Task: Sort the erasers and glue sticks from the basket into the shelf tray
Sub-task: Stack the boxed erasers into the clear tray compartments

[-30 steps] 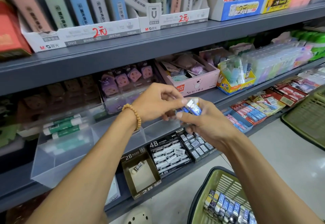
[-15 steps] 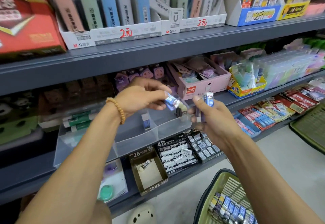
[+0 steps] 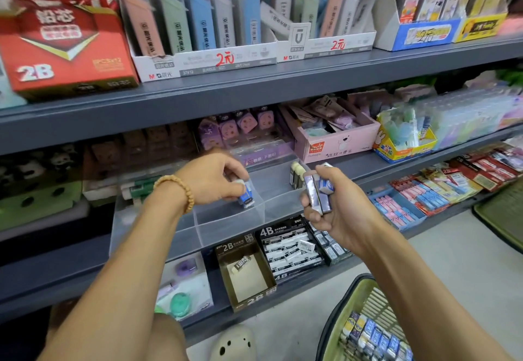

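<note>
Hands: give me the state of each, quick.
Left hand: fingers pinch a blue eraser over the clear tray.
Right hand: grips several erasers.

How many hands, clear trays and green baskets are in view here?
Hands: 2, the left hand gripping an eraser, the right hand holding erasers
Clear trays: 1
Green baskets: 2, the near basket and the far basket
Total: 5
</note>
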{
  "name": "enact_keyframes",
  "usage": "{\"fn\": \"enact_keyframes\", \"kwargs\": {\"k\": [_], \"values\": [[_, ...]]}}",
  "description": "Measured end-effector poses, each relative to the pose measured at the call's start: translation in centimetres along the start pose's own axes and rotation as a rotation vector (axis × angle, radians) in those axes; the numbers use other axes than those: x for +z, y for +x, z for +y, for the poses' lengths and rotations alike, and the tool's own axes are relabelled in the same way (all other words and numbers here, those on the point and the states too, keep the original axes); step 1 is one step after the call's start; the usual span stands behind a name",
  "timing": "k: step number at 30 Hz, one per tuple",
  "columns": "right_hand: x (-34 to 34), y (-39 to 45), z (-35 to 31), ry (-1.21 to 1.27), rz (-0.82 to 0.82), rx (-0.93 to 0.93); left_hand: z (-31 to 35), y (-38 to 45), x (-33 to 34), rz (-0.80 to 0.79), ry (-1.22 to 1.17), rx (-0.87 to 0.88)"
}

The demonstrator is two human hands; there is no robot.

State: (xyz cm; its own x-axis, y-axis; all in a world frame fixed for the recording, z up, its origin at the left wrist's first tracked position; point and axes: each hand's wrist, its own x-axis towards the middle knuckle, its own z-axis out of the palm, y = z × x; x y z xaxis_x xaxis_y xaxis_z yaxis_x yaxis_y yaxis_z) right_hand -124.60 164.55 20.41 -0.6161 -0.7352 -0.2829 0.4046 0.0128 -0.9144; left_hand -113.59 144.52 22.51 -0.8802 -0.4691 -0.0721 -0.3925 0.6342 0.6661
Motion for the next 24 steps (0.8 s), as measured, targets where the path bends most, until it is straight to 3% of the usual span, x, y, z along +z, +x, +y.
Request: {"fn": "enact_keyframes", "kwargs": {"k": [4,12,19,24], "values": [[-0.1,-0.2,0.0,-0.044,-0.032,0.002,-0.4,0.7,1.2,0.007,0.147,0.011],[0.2,0.3,0.9,-0.119,-0.001,-0.065,-1.1,0.3,2.8,0.085,0.102,0.040],[0.2,0.5,0.9,0.016,-0.012,0.012,-1.2,0.5,3.1,0.079,0.173,0.067],[-0.1,0.2,1.0,-0.099,-0.045,-0.032,-1.0,0.5,3.2,0.097,0.195,0.090]]}}
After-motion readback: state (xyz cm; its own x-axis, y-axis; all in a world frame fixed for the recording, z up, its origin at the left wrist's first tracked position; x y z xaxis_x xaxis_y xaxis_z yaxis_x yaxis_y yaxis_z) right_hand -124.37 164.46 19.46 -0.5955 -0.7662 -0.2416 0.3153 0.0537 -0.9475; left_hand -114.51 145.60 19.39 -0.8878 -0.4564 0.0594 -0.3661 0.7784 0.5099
